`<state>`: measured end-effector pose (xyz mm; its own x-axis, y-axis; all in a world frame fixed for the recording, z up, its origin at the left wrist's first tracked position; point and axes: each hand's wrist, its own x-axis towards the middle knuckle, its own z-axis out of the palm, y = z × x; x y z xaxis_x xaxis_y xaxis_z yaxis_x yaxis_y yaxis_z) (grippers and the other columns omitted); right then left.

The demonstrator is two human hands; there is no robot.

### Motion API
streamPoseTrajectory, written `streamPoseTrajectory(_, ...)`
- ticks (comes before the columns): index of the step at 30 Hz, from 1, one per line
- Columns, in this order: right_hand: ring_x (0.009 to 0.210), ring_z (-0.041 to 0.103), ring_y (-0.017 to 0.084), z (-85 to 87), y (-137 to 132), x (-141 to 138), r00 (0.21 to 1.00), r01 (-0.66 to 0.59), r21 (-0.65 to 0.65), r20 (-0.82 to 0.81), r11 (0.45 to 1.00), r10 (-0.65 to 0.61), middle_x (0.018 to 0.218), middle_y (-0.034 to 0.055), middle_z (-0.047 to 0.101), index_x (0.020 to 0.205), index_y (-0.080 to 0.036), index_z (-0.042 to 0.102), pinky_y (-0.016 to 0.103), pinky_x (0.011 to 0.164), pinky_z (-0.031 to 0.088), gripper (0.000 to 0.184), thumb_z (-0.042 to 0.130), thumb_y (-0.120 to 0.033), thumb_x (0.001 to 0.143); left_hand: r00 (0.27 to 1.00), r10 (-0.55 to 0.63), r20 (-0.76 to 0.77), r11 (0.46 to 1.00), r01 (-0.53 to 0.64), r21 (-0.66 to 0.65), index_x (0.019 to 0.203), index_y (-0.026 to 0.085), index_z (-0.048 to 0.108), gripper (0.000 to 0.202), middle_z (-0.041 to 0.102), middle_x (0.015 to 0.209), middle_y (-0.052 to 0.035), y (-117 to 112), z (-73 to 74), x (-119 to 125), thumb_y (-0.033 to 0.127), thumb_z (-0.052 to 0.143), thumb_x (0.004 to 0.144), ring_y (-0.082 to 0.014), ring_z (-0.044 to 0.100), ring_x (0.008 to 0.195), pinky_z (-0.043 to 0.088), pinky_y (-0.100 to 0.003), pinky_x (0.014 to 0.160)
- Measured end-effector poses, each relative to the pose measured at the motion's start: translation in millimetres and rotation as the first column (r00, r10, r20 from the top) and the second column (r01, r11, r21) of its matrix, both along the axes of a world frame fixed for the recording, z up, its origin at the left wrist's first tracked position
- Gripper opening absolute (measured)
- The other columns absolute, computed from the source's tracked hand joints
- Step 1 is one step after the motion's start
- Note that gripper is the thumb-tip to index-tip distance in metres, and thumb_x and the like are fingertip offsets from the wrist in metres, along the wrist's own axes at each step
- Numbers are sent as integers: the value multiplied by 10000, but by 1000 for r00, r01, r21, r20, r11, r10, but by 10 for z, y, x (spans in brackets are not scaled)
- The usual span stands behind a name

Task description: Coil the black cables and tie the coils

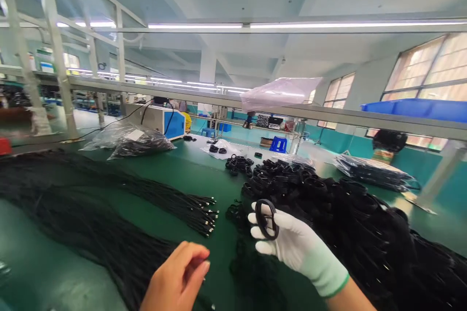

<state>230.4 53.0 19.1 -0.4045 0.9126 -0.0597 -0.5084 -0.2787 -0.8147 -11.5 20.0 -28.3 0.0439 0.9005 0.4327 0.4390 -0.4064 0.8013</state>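
My right hand [292, 243], in a white glove with a green cuff, is closed on a small coiled black cable [266, 218] and holds it just in front of a big heap of coiled black cables [350, 214]. My bare left hand [180, 274] hovers low over the green table [219, 189], fingers curled together in a loose pinch, beside a long bundle of straight black cables [109, 214] whose metal plug ends [207, 214] point right. I cannot make out anything between its fingers.
Clear bags of black cables [127, 141] lie at the far left, another bag [372, 172] at the right. A blue-and-white machine [160, 119] stands at the back. A metal shelf rail [328, 114] crosses overhead, bearing a blue bin [419, 109].
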Motion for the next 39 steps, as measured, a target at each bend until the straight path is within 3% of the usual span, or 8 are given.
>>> streamPoseTrajectory(5, 803, 659, 182, -210, -179, -291, 962, -263, -33, -86, 964, 259, 1022, 115, 651, 1069, -123, 610, 271, 621, 547, 343, 627, -275, 761, 977, -201, 64, 961, 210, -181, 965, 216, 652, 222, 636, 887, -16, 233, 388, 184, 243, 540, 775, -148, 547, 708, 455, -242, 661)
streamPoseTrajectory(8, 741, 669, 187, -311, -266, -387, 957, -284, -101, -85, 953, 276, 899, 111, 662, 988, -76, 642, 268, 583, 552, 285, 553, -284, 814, 877, -467, 118, 812, 477, -337, 1065, 217, 643, 394, 616, 943, -5, 345, 468, 158, 182, 618, 673, -129, 509, 703, 429, -228, 639)
streamPoseTrajectory(10, 722, 670, 187, -330, -312, -410, 971, -236, -157, -84, 959, 225, 816, 82, 650, 950, -82, 651, 276, 599, 554, 299, 520, -330, 846, 836, -530, 142, 749, 540, -385, 1040, 209, 655, 448, 607, 879, 16, 354, 454, 135, 123, 649, 600, -115, 483, 664, 406, -214, 603)
streamPoseTrajectory(15, 739, 650, 162, -285, -417, -482, 992, -54, -65, 109, 996, 61, 867, 55, 642, 983, -116, 615, 268, 650, 548, 385, 739, -240, 641, 898, -423, 122, 832, 438, -342, 1039, 201, 650, 439, 591, 841, 17, 263, 361, 119, 121, 659, 607, -125, 500, 670, 418, -232, 626)
streamPoseTrajectory(20, 519, 611, 125, -288, -469, -609, 901, 139, 18, 413, 990, -134, 629, -8, 613, 801, -125, 572, 221, 486, 495, 280, 630, -45, 539, 918, -387, 81, 874, 394, -283, 1069, 213, 640, 443, 597, 862, 16, 180, 331, 100, 122, 654, 636, -131, 523, 691, 435, -239, 653)
streamPoseTrajectory(32, 442, 601, 127, -257, -511, -603, 884, 69, -26, 464, 997, -49, 590, -24, 612, 741, -151, 506, 226, 462, 469, 272, 632, -85, 509, 903, -390, 179, 855, 427, -292, 1076, 242, 650, 474, 590, 891, 11, 153, 240, 83, 96, 642, 625, -145, 553, 766, 455, -249, 716)
streamPoseTrajectory(36, 607, 635, 149, -280, -499, -535, 957, -25, -2, 290, 1000, 24, 726, 40, 640, 821, -117, 583, 265, 582, 514, 381, 752, -353, 573, 894, -368, 256, 844, 436, -311, 1075, 232, 648, 481, 596, 895, 5, 161, 198, 64, 102, 628, 613, -151, 557, 768, 456, -261, 721)
streamPoseTrajectory(39, 676, 615, 148, -297, -455, -470, 978, -82, -50, 186, 995, 90, 747, 59, 599, 816, -89, 628, 283, 616, 523, 559, 583, -634, 701, 895, -370, 250, 827, 440, -350, 1068, 227, 656, 474, 596, 881, 5, 173, 193, 53, 116, 634, 607, -147, 545, 747, 449, -257, 700)
